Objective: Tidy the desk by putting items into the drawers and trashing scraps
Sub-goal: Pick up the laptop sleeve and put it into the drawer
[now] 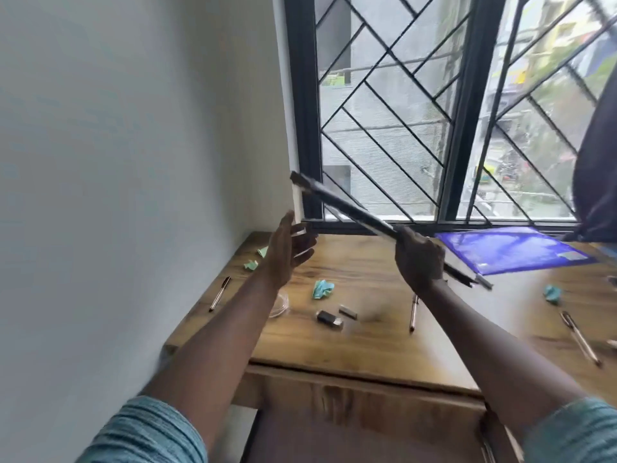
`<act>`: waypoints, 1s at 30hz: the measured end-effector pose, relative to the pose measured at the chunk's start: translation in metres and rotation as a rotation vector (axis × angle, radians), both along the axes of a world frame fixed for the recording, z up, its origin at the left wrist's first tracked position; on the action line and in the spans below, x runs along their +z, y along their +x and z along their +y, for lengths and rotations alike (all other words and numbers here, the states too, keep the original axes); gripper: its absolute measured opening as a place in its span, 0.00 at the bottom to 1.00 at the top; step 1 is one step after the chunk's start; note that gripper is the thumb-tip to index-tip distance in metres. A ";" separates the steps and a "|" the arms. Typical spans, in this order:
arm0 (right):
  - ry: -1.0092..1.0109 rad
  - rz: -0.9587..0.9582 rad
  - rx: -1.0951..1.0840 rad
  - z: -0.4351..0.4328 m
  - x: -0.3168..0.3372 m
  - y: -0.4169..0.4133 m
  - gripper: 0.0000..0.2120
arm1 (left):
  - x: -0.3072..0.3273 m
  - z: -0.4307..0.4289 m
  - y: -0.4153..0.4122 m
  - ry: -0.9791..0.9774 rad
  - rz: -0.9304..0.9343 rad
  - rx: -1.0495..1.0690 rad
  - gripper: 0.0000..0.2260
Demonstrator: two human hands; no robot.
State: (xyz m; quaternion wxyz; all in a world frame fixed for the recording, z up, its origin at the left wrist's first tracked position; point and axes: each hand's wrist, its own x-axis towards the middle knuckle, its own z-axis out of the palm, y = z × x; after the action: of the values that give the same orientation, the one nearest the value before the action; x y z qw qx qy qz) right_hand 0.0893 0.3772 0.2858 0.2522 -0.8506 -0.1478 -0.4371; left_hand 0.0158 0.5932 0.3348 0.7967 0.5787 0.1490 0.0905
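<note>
My right hand (420, 259) grips a long, thin dark object (340, 203), blurred and seen edge-on, slanting up to the left above the wooden desk (367, 349). My left hand (288, 250) hovers with fingers apart, just below the object's far end, holding nothing I can make out. On the desk lie crumpled green paper scraps (323, 289), (251, 265), (552, 293), pens (219, 294), (414, 312), (581, 337), a small black item (329, 318) and a small grey piece (348, 311). A clear tape roll (279, 307) shows partly behind my left forearm.
A blue plastic folder (514, 248) lies at the back right by the barred window (384, 111). A dark bag or chair back (597, 162) stands at the right edge. A white wall (133, 162) borders the desk's left side. The wooden drawer front (350, 399) runs under the near edge.
</note>
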 end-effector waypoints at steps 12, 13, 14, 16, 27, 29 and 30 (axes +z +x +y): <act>1.058 0.425 -0.045 -0.068 0.028 -0.127 0.15 | -0.076 -0.090 -0.086 0.072 0.206 -0.095 0.15; 1.166 0.448 -0.018 -0.073 0.025 -0.131 0.16 | -0.082 -0.098 -0.091 0.080 0.234 -0.113 0.21; 1.277 0.455 0.019 -0.079 0.021 -0.134 0.15 | -0.087 -0.107 -0.096 0.075 0.252 -0.137 0.26; 1.497 0.461 0.093 -0.090 0.011 -0.139 0.13 | -0.099 -0.127 -0.105 0.003 0.226 -0.194 0.30; 1.810 0.464 0.181 -0.189 -0.053 -0.192 0.17 | -0.134 -0.247 -0.137 -0.224 0.397 0.030 0.20; 1.824 0.460 0.172 -0.217 -0.059 -0.202 0.16 | -0.133 -0.274 -0.142 -0.156 0.410 0.098 0.22; 1.832 0.470 0.181 -0.234 -0.063 -0.207 0.15 | -0.133 -0.289 -0.145 -0.110 0.414 0.120 0.22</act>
State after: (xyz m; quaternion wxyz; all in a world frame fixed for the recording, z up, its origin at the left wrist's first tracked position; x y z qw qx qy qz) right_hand -0.1175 0.1436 0.2228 0.8775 -0.3733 0.2418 -0.1792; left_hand -0.1295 0.3040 0.2020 0.7727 0.5307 0.3481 0.0087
